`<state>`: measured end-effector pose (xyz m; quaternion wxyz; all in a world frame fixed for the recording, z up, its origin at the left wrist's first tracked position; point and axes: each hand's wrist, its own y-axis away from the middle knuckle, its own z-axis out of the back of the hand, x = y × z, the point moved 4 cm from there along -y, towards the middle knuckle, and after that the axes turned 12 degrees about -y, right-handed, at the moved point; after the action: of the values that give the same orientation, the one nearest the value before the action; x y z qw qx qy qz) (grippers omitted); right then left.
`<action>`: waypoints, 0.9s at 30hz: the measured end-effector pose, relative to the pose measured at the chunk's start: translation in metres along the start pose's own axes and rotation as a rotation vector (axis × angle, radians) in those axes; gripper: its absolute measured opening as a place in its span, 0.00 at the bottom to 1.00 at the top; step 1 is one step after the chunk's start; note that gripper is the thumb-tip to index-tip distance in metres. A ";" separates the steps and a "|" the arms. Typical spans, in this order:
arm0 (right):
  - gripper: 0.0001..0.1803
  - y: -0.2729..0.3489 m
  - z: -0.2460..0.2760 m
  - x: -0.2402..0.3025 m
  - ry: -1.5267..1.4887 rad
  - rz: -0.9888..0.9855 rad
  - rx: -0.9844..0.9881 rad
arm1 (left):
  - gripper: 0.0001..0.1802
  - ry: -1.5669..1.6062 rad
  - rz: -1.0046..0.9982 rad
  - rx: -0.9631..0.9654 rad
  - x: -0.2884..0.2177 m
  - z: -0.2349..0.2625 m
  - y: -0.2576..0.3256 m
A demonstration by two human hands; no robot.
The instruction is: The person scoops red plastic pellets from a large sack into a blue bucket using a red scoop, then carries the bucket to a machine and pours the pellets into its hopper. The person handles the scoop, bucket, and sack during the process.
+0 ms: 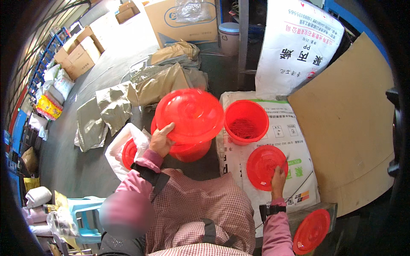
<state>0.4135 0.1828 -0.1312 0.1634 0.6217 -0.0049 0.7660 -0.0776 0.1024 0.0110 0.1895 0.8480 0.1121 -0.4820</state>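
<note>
My left hand (161,141) grips the left rim of a large round red plastic lid (190,113), index finger stretched over its top. Under that lid shows a red bucket (190,152); whether the two touch is hidden. My right hand (278,181) is closed at the right edge of a smaller red lid (261,166) above the white sacks. From its fingers pokes a thin, dark, blade-like tool (286,160), too small to make out fully. Between the two hands, farther off, an open red bucket (247,111) holds thin red plastic strands (243,128).
White printed sacks (237,166) form the work surface. Another red lid (311,230) lies at lower right, near a cardboard sheet (346,128). A white bag (114,149) with a red thing inside stands left; a light-blue stool (85,213) is lower left. Folded sacks (162,81) lie ahead.
</note>
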 end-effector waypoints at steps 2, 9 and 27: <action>0.29 0.009 0.030 -0.039 0.361 0.037 -0.142 | 0.17 -0.021 0.051 -0.163 0.008 0.051 0.002; 0.38 0.054 0.067 -0.102 0.870 -0.296 -0.070 | 0.30 -0.408 0.078 -0.491 0.014 0.124 -0.004; 0.29 0.159 -0.078 0.180 0.386 0.715 0.903 | 0.30 -1.927 -0.514 -0.117 -0.024 0.011 -0.032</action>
<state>0.2677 0.0930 0.0540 -0.3859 0.4394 0.1416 0.7987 -0.1103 0.1269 0.0199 0.1310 0.0342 0.1142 -0.9842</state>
